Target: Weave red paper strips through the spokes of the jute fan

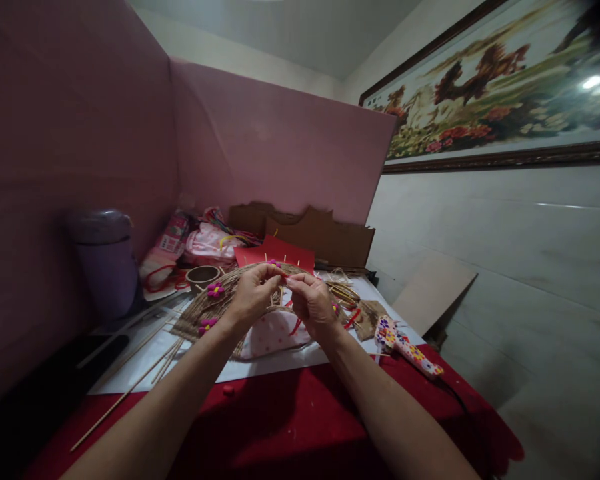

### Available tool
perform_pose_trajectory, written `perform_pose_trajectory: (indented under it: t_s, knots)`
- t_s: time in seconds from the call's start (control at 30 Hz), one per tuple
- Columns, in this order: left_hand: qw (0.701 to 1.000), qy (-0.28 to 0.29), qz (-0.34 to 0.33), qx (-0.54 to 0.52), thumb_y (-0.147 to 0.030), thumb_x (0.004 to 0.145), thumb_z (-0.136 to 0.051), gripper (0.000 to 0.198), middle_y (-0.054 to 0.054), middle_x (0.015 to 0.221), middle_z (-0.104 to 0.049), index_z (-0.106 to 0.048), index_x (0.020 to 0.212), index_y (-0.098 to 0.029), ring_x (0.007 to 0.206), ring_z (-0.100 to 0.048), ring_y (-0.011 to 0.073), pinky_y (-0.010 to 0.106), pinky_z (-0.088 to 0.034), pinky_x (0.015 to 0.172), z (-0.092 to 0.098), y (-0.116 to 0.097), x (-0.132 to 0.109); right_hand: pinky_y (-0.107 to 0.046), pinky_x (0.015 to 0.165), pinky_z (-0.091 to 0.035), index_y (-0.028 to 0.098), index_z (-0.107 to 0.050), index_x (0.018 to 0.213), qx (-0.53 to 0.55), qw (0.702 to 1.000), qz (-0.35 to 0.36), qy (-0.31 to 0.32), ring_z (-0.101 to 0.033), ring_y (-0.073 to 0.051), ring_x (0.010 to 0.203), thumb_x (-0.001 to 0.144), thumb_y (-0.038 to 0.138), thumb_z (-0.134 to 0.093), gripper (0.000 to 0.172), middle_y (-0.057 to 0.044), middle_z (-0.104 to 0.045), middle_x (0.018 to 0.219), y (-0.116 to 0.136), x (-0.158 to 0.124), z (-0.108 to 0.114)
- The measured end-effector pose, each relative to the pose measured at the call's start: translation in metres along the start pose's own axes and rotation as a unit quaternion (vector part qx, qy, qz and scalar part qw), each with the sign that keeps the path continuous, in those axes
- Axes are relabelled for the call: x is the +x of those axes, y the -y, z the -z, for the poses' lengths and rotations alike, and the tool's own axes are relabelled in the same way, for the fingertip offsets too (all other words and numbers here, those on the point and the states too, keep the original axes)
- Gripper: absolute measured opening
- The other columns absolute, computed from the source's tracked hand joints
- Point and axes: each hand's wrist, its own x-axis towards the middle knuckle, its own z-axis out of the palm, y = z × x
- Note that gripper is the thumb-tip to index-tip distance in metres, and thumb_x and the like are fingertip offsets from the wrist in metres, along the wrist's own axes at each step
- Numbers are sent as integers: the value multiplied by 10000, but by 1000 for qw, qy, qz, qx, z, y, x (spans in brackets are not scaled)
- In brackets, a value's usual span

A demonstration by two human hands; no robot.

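Observation:
My left hand (256,293) and my right hand (314,303) meet at the fingertips, each pinching a small red piece (286,275) whose kind I cannot make out. Just behind and below them lies a curved, twine-woven piece (193,319) with thin sticks poking from its edge. Purple-pink flowers with yellow centres (215,290) sit on it. A white cloth with pink dots (275,335) lies under my hands. Red strips hang near my right fingers; my hands hide part of the woven piece.
A flower-patterned glue gun (405,348) rests at the right on the red tablecloth (270,427). Loose sticks (125,393) lie at the left. Behind are a tape roll (203,275), red paper (300,253), cardboard (325,233) and a purple container (105,267).

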Motion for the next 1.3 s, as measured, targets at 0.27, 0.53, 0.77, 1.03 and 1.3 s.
perform_pose_trajectory:
  t_s: [0.27,0.53,0.77,1.03,1.3]
  knots:
    - [999,26,-18,-28,-291,652,-685,195,21,710,-638,-670,777,-142,645,-541,124,244,-408,613,1,-1,-1,-145,314,-92,174,-521,695,17,999,-33,27,-118,-15,348,667,243,-688,183,138,-246,422,1,-1,1]
    - [999,-2,-22,39,-287,676,-643,153,-20,562,-540,-595,629,-150,531,-459,106,229,-359,522,2,2,1,-150,322,-87,171,-526,697,14,998,-40,50,-115,-19,358,671,259,-693,191,134,-236,431,1,-2,1]
    - [971,-12,-101,214,-247,783,-500,168,-21,607,-484,-499,625,-188,605,-434,133,247,-325,577,5,5,-1,-164,330,-71,193,-428,650,20,996,-40,75,-88,-28,371,729,290,-655,259,133,-222,442,1,-3,-1]
    - [933,-5,-102,346,-286,861,-394,257,-10,628,-438,-384,614,-214,613,-407,159,271,-285,580,3,1,-4,-161,325,-92,174,-513,652,-34,999,-15,25,-129,-19,344,678,301,-678,211,130,-263,405,-1,-3,-3]
    - [954,24,-84,288,-340,866,-364,305,-33,553,-371,-374,589,-213,525,-333,129,265,-267,528,3,-2,-2,-164,322,-112,166,-552,665,-53,998,8,21,-162,-18,330,697,288,-673,174,124,-298,389,-2,-2,-2]
